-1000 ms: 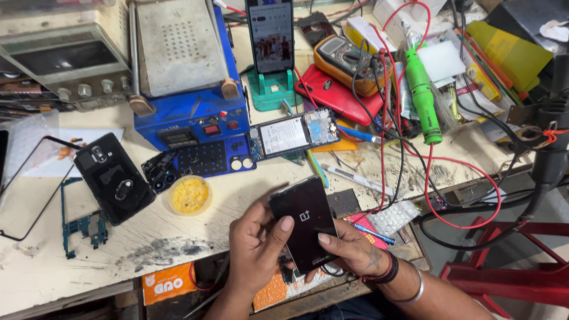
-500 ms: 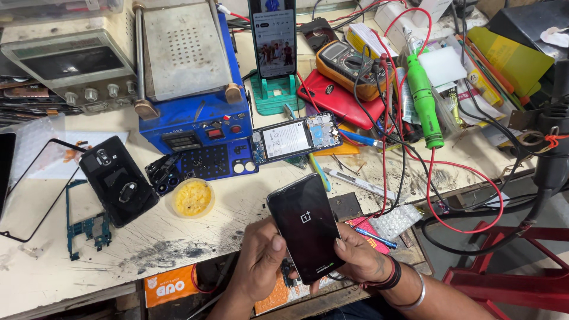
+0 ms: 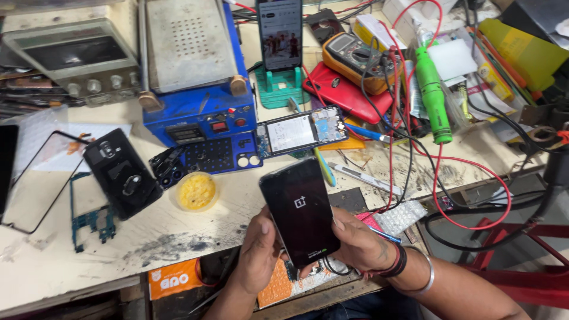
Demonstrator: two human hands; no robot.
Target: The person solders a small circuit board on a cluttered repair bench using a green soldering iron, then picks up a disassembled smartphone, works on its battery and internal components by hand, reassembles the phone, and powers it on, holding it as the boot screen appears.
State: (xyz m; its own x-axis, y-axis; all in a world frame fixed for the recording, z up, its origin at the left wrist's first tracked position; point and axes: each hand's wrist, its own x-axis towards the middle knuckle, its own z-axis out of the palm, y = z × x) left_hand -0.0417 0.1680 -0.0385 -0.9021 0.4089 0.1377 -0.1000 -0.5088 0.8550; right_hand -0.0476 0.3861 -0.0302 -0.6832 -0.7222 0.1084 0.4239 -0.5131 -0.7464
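Observation:
A black phone (image 3: 300, 211) with a lit boot logo on its screen is gripped by both my hands over the front edge of the workbench (image 3: 178, 228). My left hand (image 3: 259, 252) clasps its left edge, thumb on the side. Along its right edge lies my right hand (image 3: 359, 243), fingers under the lower part. The phone is tilted, top end pointing away from me.
On the bench lie a black phone back cover (image 3: 121, 173), a yellow round tub (image 3: 197, 191), an opened phone (image 3: 302, 131), a blue heating machine (image 3: 192, 89), a phone on a green stand (image 3: 280, 35), a multimeter (image 3: 355, 56), a green tool (image 3: 431, 92) and red wires (image 3: 441, 178).
I have lifted the phone and tilted its screen towards me; its logo shows larger. The view has shifted slightly nearer the bench.

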